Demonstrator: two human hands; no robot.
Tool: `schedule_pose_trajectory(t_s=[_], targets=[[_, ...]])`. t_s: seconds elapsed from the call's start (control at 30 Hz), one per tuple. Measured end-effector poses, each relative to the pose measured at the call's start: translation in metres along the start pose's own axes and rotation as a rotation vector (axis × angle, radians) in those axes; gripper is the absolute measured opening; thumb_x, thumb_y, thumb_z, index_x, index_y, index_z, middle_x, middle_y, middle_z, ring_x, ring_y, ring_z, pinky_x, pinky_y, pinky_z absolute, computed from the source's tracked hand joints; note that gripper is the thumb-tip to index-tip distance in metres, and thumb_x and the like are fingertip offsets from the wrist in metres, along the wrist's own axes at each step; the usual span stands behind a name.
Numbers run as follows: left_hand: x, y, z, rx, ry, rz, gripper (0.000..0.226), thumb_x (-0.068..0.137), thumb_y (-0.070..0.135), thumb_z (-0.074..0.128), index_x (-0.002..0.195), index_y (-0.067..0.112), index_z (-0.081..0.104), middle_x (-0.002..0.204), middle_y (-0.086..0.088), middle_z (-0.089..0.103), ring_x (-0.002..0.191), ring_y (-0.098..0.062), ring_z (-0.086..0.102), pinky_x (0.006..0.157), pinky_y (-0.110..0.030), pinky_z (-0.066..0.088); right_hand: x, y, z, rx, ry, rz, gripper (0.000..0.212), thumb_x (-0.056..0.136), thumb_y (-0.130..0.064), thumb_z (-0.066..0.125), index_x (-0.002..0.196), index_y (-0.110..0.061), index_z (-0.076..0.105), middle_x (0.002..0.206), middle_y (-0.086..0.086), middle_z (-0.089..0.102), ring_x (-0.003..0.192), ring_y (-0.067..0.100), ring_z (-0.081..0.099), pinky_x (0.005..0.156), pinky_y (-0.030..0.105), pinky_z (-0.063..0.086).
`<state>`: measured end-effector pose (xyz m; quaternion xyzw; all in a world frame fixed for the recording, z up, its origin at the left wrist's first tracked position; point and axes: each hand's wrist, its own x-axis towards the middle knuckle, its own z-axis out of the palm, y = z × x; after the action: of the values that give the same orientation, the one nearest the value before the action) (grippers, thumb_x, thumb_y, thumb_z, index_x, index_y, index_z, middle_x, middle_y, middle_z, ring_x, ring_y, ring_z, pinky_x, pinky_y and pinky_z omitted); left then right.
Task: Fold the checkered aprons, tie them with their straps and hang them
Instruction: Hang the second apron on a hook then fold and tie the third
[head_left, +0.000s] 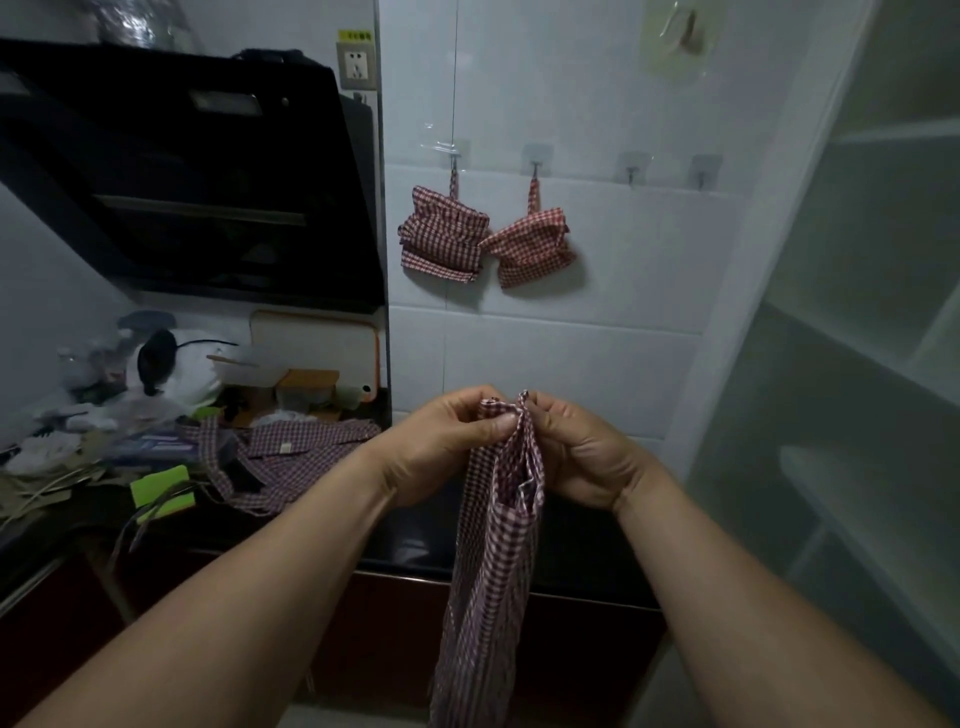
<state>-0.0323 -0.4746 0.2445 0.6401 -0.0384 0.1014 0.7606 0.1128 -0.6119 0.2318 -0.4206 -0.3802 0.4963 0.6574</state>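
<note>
Left hand (452, 441) and right hand (576, 447) are pinching the top edges of a hanging red-and-white checkered cloth apron (493, 561) before the white tiled wall (571, 353); slackening either pinch is risking misaligned folds.

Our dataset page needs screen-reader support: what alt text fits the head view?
A person's left hand and right hand pinch the top edge of a checkered apron hanging down before a dark counter. On the tiled wall behind, the left bundle and right bundle, folded aprons, hang from hooks; a loose apron lies on the counter.
</note>
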Motion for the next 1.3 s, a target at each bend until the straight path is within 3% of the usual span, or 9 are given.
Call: schedule_pose_trajectory(t_s=[0.13,0.3,0.47,0.57,0.67,0.83,0.97,1.17,1.3], targets=[[0.000,0.001,0.002,0.044,-0.001,0.009,0.011,0.093,0.013,0.071,0.097,0.006,0.064,0.088,-0.006,0.066,0.083,-0.015,0.064,0.080,-0.026,0.053,0.007,0.009,-0.003,0.033,0.027,-0.005,0.058,0.095,-0.026,0.070,0.139,-0.002,0.041,0.112,0.021,0.059,0.099,0.027,0.060,0.094,0.038,0.052],[-0.002,0.002,0.000,0.110,0.019,0.024,0.024,0.089,0.012,0.069,0.107,-0.003,0.061,0.091,-0.005,0.068,0.087,-0.015,0.064,0.086,-0.029,0.053,0.008,0.010,0.001,0.049,0.036,0.005,0.040,0.076,-0.027,0.091,0.101,-0.010,0.065,0.106,0.018,0.066,0.094,0.026,0.062,0.094,0.039,0.049],[-0.004,-0.002,0.002,0.098,0.042,0.039,0.037,0.087,0.011,0.070,0.122,0.004,0.060,0.101,-0.004,0.072,0.095,-0.015,0.069,0.088,-0.026,0.055,0.008,0.011,0.004,-0.018,-0.015,0.117,0.062,0.098,-0.025,0.070,0.144,0.009,0.046,0.144,0.036,0.040,0.134,0.045,0.036,0.126,0.064,0.009],[-0.004,-0.001,0.000,0.142,0.033,0.023,0.030,0.090,0.011,0.069,0.119,0.003,0.066,0.102,-0.002,0.074,0.099,-0.014,0.070,0.091,-0.025,0.054,-0.001,0.004,0.013,-0.055,-0.026,0.215,0.060,0.073,-0.035,0.093,0.122,-0.004,0.074,0.126,0.022,0.067,0.119,0.033,0.061,0.119,0.051,0.037],[-0.003,-0.001,-0.003,0.163,0.056,0.037,0.013,0.097,0.004,0.065,0.108,0.000,0.059,0.096,-0.004,0.069,0.092,-0.013,0.066,0.088,-0.025,0.054,-0.009,-0.001,0.023,-0.101,-0.007,0.189,0.027,0.068,-0.032,0.084,0.091,-0.016,0.085,0.096,0.004,0.080,0.089,0.013,0.076,0.085,0.028,0.060],[-0.001,0.000,-0.014,0.159,0.170,0.034,0.012,0.097,0.012,0.068,0.086,0.015,0.062,0.095,-0.004,0.069,0.092,-0.018,0.066,0.091,-0.036,0.051,-0.015,-0.004,0.021,-0.404,0.421,-0.003,0.068,0.084,-0.060,0.058,0.122,-0.004,0.065,0.113,0.017,0.076,0.110,0.027,0.072,0.097,0.042,0.055],[-0.006,0.003,-0.029,0.191,0.262,0.018,0.009,0.099,0.018,0.067,0.091,0.016,0.065,0.100,-0.004,0.073,0.095,-0.020,0.069,0.094,-0.042,0.052,-0.039,-0.029,0.009,-0.451,0.397,-0.240,0.070,0.075,-0.085,0.061,0.112,-0.025,0.060,0.120,0.017,0.071,0.106,0.030,0.072,0.091,0.044,0.056],[-0.003,0.002,-0.048,0.208,0.328,0.035,0.011,0.099,0.018,0.068,0.089,0.017,0.064,0.098,-0.005,0.073,0.093,-0.021,0.069,0.087,-0.038,0.052,-0.046,-0.047,0.020,-1.284,0.311,-0.185,0.039,0.080,-0.060,0.079,0.106,-0.034,0.066,0.102,-0.013,0.070,0.095,0.006,0.067,0.089,0.034,0.053],[-0.005,-0.001,-0.060,0.219,0.339,0.013,0.009,0.099,0.020,0.068,0.092,0.016,0.065,0.101,-0.005,0.074,0.094,-0.020,0.071,0.084,-0.035,0.052,-0.033,-0.037,0.012,-1.492,0.238,-0.047,0.026,0.087,-0.050,0.077,0.105,-0.033,0.073,0.102,-0.016,0.074,0.096,0.001,0.067,0.093,0.038,0.055]])
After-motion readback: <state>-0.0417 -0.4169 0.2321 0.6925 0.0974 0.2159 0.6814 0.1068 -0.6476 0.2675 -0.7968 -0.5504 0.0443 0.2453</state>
